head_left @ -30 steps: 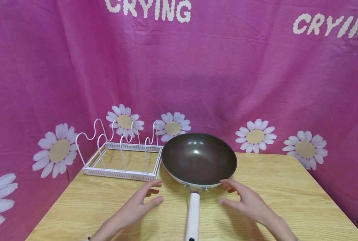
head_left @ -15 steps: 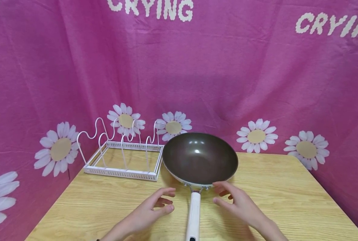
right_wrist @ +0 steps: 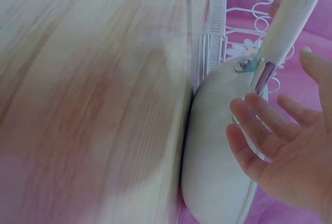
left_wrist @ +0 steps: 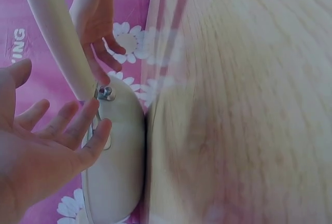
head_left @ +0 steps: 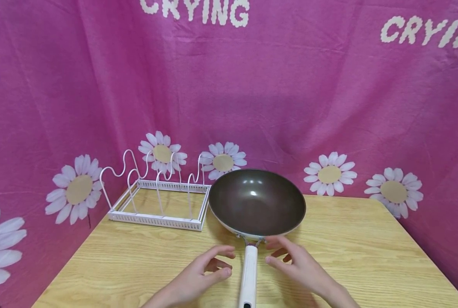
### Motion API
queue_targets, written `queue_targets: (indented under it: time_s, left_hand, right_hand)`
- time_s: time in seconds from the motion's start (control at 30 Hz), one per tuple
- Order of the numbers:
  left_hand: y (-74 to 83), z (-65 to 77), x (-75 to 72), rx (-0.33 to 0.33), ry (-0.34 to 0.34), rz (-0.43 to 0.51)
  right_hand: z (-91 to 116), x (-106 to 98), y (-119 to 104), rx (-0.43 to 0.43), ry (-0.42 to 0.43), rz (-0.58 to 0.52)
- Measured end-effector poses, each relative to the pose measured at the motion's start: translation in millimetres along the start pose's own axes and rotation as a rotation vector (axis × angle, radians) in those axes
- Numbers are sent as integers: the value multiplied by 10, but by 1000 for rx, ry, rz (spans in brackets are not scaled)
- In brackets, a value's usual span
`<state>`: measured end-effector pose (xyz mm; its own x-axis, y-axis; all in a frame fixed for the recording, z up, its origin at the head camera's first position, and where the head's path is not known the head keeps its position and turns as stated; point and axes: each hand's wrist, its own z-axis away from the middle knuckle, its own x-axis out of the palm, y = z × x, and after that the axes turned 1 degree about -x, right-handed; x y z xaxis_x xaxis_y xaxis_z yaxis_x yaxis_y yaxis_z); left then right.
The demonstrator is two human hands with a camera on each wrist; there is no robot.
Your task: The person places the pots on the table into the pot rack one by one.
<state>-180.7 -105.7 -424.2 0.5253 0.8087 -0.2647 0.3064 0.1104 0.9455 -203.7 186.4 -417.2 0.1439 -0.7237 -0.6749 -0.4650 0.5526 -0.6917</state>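
A frying pan [head_left: 257, 201] with a dark inside, a cream outer wall [left_wrist: 116, 167] and a white handle [head_left: 248, 273] sits on the table, its handle pointing toward me. My left hand [head_left: 202, 276] hovers just left of the handle, fingers loosely bent and holding nothing. On the other side my right hand [head_left: 299, 267] is held likewise, its fingertips close to the pan's near rim by the handle joint; whether they touch it I cannot tell. The right wrist view shows this right hand [right_wrist: 285, 151] with its fingers spread beside the pan's wall.
Left of the pan stands a white wire rack [head_left: 155, 220] with wavy upright dividers, its right end close to the pan's rim. The wooden table [head_left: 352, 239] reaches back to a pink curtain [head_left: 275, 85] with daisies and white letters.
Both hands have moved inward toward the pan's handle, the left one to the right and the right one to the left. Pan and rack stay in place; the view shifts slightly.
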Motion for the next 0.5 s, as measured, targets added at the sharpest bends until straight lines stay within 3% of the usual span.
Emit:
queue_targets:
  time_s: [0.2, 0.5]
  left_hand:
    - [17, 7, 59, -26, -24, 4]
    - [19, 2, 126, -29, -56, -10]
  right_hand:
    - [-18, 38, -47, -38, -22, -42]
    - [2, 114, -93, -2, -54, -93]
